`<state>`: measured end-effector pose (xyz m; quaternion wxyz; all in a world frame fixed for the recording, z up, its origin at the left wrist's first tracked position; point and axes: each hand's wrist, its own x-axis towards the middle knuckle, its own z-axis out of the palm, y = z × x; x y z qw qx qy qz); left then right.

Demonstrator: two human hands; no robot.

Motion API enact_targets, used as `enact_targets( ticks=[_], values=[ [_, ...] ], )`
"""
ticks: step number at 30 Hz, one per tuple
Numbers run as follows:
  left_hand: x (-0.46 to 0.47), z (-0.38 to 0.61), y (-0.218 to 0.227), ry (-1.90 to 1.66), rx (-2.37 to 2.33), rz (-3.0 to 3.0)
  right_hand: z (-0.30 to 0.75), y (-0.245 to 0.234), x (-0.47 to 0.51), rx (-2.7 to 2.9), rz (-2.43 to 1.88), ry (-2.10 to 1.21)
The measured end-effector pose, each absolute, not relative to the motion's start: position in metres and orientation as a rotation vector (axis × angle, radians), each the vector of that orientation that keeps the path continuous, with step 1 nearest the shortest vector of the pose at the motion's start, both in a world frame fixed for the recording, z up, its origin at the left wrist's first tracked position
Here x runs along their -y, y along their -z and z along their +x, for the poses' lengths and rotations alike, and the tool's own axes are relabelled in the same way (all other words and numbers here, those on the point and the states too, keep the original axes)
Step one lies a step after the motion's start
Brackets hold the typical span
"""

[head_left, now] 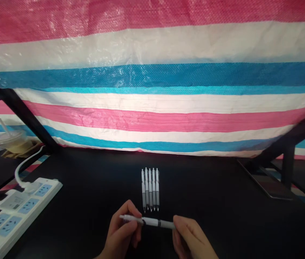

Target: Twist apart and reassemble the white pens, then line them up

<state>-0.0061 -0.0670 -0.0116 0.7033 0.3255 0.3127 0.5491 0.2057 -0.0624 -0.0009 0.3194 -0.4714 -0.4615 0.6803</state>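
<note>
A white and grey pen (pixel 151 221) is held level between my two hands, above the near part of the black table (pixel 87 187). My left hand (pixel 124 228) pinches its white clicker end between thumb and index finger. At the other end, my right hand (pixel 187 233) has its fingertips closed around the grey grip, so the tip is hidden. Just beyond my hands, several matching pens (pixel 150 189) lie side by side in a neat row, with their clickers pointing away from me and their tips toward me.
A white power strip (pixel 20 216) with a plugged-in adapter lies on the left. At the right edge rests a dark flat phone or tablet (pixel 267 180). A lidded plastic cup (pixel 14 140) stands at far left. Striped sheeting (pixel 152 122) hangs behind, between black frame bars (pixel 28 115).
</note>
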Motion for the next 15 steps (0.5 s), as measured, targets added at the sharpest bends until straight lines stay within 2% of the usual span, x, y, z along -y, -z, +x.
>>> enact_targets(
  ticks=[15],
  values=[
    [0.0620, -0.0095, 0.0078, -1.258, -0.736, 0.745, 0.2094, -0.0014, 0.0568, 0.867, -0.975, -1.917]
  ],
)
